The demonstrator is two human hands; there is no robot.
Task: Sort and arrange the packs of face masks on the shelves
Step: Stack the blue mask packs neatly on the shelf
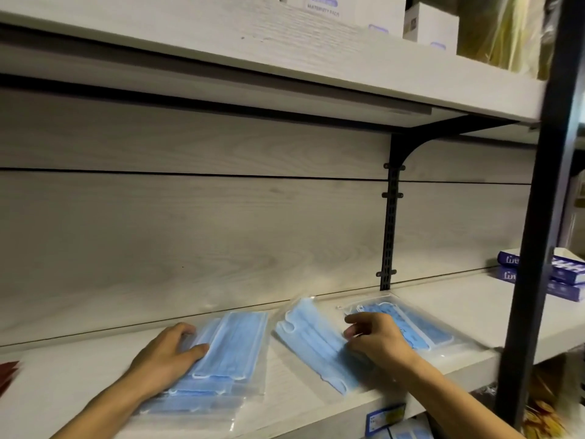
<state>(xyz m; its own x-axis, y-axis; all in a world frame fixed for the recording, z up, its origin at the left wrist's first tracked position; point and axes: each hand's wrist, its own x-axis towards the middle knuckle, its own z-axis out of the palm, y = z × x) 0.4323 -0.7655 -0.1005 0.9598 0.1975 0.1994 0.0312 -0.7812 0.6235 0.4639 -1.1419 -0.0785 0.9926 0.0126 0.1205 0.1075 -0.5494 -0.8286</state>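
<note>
Pale wood shelf (316,403) spans lower frame; three clear packs of blue face masks laid on it. Left pack (221,353), lower centre, pressed flat by left hand (164,359), fingers straight. Middle pack (316,340) pinched by right hand (376,340), fingers curled. Right pack (411,324) beside, partly overlapped. Two blue boxes (566,274) stacked far right.
</note>
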